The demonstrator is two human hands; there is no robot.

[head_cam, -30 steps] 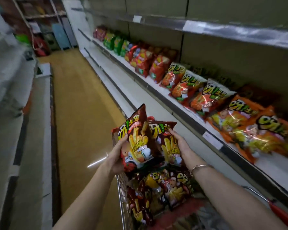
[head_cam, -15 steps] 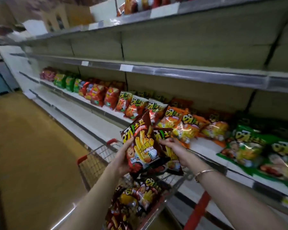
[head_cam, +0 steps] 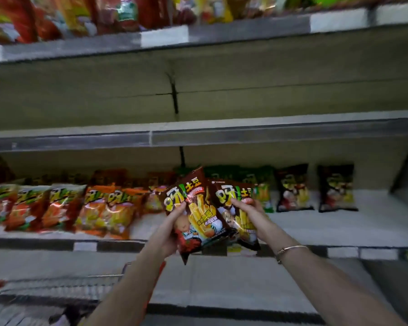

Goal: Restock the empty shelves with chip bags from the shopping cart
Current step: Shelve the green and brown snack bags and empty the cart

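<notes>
The cart (head_cam: 80, 278) below our wrists is blurred, so we cannot tell what is left in it. Our left hand (head_cam: 169, 231) curls its fingers (head_cam: 181, 207) round one brown bag (head_cam: 199, 208), and our right hand (head_cam: 250, 214) pinches a second bag (head_cam: 229, 194) that overlaps it. Beyond the fingers the shelf (head_cam: 339, 227) is part-filled, bare to the right of two matching bags (head_cam: 295, 189).

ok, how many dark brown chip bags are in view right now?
4. The front bag is in the left hand and the rear bag is in the right hand. Two shelf bags stand on the shelf to their right. Blurred back rows may hide more.
</notes>
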